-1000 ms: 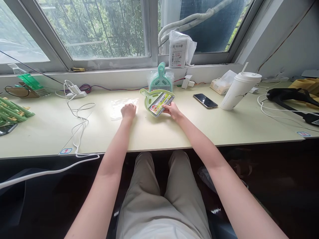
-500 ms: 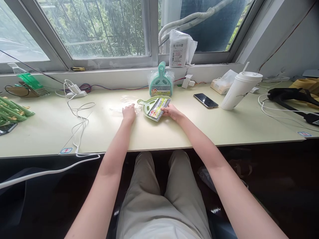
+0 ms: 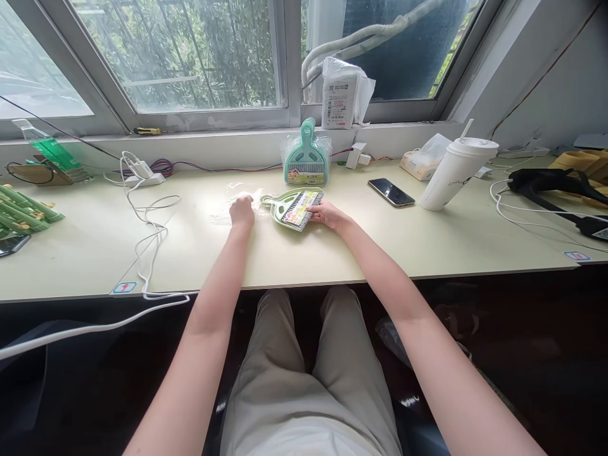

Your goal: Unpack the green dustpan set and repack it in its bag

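A green dustpan point(image 3: 280, 206) with a small brush and a printed label point(image 3: 299, 210) on it lies near the middle of the desk. My right hand point(image 3: 323, 214) grips its right side, at the brush and label end. Left of the dustpan handle, my left hand point(image 3: 242, 210) is closed at a clear plastic wrapper point(image 3: 225, 212), which lies crumpled beneath and beside it. Behind the dustpan stands a teal dustpan set point(image 3: 307, 158) in clear wrap, upright against the wall.
A phone point(image 3: 391, 192), a white cup with straw point(image 3: 456, 174) and a tissue pack point(image 3: 422, 161) are on the right. White cables point(image 3: 154, 221) run over the desk's left part, near green packets point(image 3: 26, 212). A wrapped package point(image 3: 342, 95) stands on the sill.
My left hand has shifted slightly left and its fingers have drawn in. The green dustpan has tilted down a little in my right hand.
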Demonstrator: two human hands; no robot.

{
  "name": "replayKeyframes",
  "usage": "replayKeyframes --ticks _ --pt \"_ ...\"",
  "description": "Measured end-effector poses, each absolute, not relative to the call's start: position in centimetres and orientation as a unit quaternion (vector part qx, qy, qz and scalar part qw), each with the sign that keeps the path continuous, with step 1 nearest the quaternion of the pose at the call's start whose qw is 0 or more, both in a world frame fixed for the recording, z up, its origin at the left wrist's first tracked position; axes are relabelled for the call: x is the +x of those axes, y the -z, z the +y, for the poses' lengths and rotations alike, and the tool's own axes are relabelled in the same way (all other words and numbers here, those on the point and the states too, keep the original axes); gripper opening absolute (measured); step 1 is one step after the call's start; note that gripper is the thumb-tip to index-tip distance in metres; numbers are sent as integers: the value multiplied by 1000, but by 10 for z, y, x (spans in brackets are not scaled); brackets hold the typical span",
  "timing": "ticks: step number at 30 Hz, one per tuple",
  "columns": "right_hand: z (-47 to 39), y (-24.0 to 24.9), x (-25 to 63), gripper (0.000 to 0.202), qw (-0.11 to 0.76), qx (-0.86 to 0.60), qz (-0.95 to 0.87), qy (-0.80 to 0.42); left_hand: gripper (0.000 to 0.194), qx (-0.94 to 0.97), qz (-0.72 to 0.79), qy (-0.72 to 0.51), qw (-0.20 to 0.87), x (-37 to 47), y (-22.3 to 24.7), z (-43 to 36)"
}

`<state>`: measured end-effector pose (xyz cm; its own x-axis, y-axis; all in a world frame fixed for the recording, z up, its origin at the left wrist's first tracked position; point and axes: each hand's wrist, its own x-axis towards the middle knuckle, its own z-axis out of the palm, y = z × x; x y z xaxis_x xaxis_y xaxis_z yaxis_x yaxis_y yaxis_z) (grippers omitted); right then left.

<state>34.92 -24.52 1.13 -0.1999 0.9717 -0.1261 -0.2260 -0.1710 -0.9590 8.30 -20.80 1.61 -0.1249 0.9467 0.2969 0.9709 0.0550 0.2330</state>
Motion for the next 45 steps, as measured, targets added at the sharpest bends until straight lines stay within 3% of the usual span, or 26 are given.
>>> replayKeyframes --ticks 7,23,32,39,41,45 --pt "-246 -12 351 21 512 -403 -424 -629 46 -641 -690 337 -3 92 -26 -220" --pt "-251 -16 342 20 498 -361 -492 -616 32 -685 -581 438 -20 117 -36 -237" --pt "-248 -12 342 23 567 -367 -471 -568 42 -793 -475 380 -29 136 -34 -241" --pt "-252 -22 342 17 601 -366 -451 -549 61 -587 -629 508 31 131 -57 -251" --pt "-252 -23 342 18 602 -358 -451 -553 61 -556 -632 540 -17 122 -55 -237" --pt "-252 -21 341 24 593 -347 -461 -562 60 -586 -521 549 -289 117 -38 -215"
